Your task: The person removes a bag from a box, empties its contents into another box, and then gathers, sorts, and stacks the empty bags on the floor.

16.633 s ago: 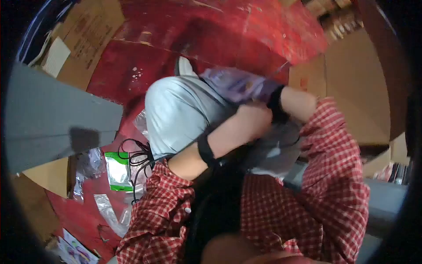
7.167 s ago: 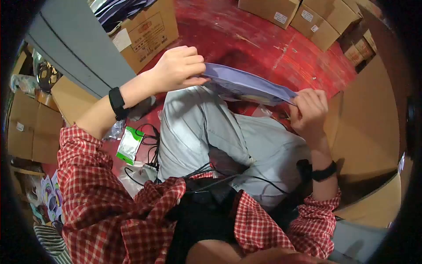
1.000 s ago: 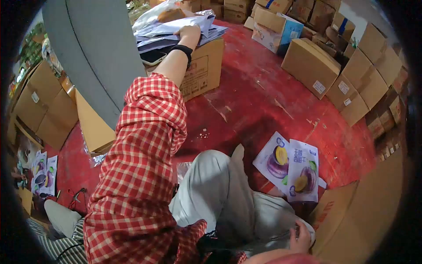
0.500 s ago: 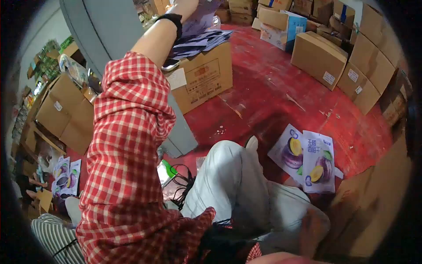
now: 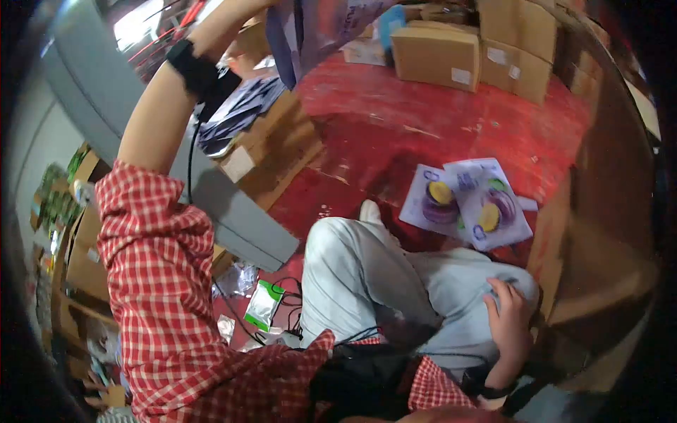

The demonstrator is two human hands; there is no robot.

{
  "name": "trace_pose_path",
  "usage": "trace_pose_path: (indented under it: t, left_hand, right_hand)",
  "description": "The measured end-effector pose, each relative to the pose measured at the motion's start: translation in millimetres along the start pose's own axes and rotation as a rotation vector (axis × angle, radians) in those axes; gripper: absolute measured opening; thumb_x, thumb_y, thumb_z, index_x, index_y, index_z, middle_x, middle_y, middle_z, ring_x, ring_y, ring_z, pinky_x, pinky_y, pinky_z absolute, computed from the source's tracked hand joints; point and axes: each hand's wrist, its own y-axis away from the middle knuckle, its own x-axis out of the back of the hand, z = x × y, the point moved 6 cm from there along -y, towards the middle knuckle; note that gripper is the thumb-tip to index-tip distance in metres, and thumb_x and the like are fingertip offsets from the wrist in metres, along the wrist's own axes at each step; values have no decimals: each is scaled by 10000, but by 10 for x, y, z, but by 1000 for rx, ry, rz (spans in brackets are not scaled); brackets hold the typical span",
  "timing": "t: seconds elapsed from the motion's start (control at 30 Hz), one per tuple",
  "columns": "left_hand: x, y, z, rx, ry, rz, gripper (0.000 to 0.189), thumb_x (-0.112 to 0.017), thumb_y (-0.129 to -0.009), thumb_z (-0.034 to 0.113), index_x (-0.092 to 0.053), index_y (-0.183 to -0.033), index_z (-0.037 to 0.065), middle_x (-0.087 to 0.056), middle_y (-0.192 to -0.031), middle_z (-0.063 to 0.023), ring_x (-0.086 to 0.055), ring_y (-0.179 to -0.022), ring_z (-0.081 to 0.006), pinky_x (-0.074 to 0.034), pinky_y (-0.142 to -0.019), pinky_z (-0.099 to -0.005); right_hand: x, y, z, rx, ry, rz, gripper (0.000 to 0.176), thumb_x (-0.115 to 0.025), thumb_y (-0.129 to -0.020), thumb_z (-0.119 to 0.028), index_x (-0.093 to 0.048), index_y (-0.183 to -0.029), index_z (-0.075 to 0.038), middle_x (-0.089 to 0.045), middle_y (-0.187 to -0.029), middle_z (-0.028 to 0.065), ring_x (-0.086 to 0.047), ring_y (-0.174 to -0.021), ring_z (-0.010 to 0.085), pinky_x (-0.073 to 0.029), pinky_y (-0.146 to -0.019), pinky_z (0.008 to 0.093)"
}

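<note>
My left hand is raised to the top edge of the view, with a black band on its wrist. It grips a few purple printed pouches that hang down from it; the fingers are mostly cut off by the frame. Below it stands an open cardboard box with a stack of the same pouches on top. My right hand rests flat on my grey trouser thigh, holding nothing. Two pouches printed with purple and yellow fruit lie on the red floor beyond my knee.
A grey pillar stands beside the open box. Closed cartons line the far floor. A large carton rises close on my right. A green pouch, black cables and plastic wrappers lie by my left leg.
My left hand has lifted a few pouches off the stack in the box and swung them up and toward me. My right hand has settled on my thigh.
</note>
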Motion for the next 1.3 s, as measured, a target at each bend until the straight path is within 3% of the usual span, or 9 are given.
trace_pose_path:
  t: [0.33,0.57,0.7,0.77,0.8,0.9,1.03,1.13,1.3]
  left_hand:
    - [-582,363,751,510,1214,-310,395,-575,-824,330,-561,-1061,15,-586,-883,-15,-548,-717,-101,-458,-649,-267]
    - [-1772,885,1416,724,1361,-485,354,-605,-800,268,-577,-1034,3,-605,-918,-48,-566,-793,-137,-459,-687,-286]
    - [-2856,1426,1705,772,1010,-1084,347,-641,-742,249,-584,-993,17,-630,-838,-88,-576,-742,-151,-464,-661,-280]
    - [-3496,1654,1908,-82,977,-701,290,-632,-712,241,-584,-908,33,-606,-753,-75,-554,-630,-152,-454,-572,-289]
    - [-3667,1757,2001,-59,1043,-642,239,-613,-742,246,-589,-831,25,-574,-689,-58,-529,-574,-149,-434,-519,-293]
    - [-3683,1977,2145,719,1068,-1037,251,-604,-762,257,-578,-710,13,-529,-601,-28,-484,-494,-146,-423,-480,-292]
    - [-3734,2200,2231,999,1163,-907,236,-593,-765,262,-566,-842,40,-545,-766,-71,-520,-698,-192,-466,-584,-362]
    - [-4017,2545,2265,1631,2171,-435,403,-594,-775,261,-503,-1078,12,-488,-1084,-149,-500,-946,-299,-467,-701,-454]
    - [-4436,2828,2513,1755,2182,-519,466,-587,-772,252,-437,-1128,-10,-422,-1118,-155,-474,-913,-316,-415,-788,-508]
  right_hand:
    - [782,203,-544,123,67,171,269,-576,-767,-151,-538,-1015,-54,-588,-923,145,-540,-848,335,-422,-738,408]
    - [841,200,-598,76,141,103,300,-579,-765,-171,-525,-1042,-70,-591,-894,136,-554,-823,330,-433,-711,392]
    - [589,154,-445,33,150,13,341,-582,-770,-176,-508,-1081,-57,-583,-949,148,-548,-868,330,-421,-756,381]
    - [542,103,-432,-10,141,-40,354,-582,-771,-184,-502,-1094,-60,-581,-973,147,-547,-881,331,-420,-766,386]
    - [523,57,-416,-34,131,-70,359,-581,-772,-183,-501,-1099,-60,-581,-985,147,-546,-890,331,-420,-773,387]
    - [537,-127,-482,-9,126,-83,363,-576,-774,-199,-491,-1102,-69,-582,-956,158,-540,-886,350,-421,-767,411]
    - [631,-574,-620,111,143,-14,336,-571,-787,-199,-504,-1086,-63,-594,-945,157,-568,-860,321,-440,-752,386]
    - [693,-1060,-793,162,-198,14,292,-563,-810,-199,-528,-1055,-44,-616,-936,122,-598,-808,232,-454,-731,330]
    - [544,-2120,-322,46,-674,-4,221,-531,-830,-146,-552,-1012,-22,-621,-904,91,-581,-763,142,-447,-694,251]
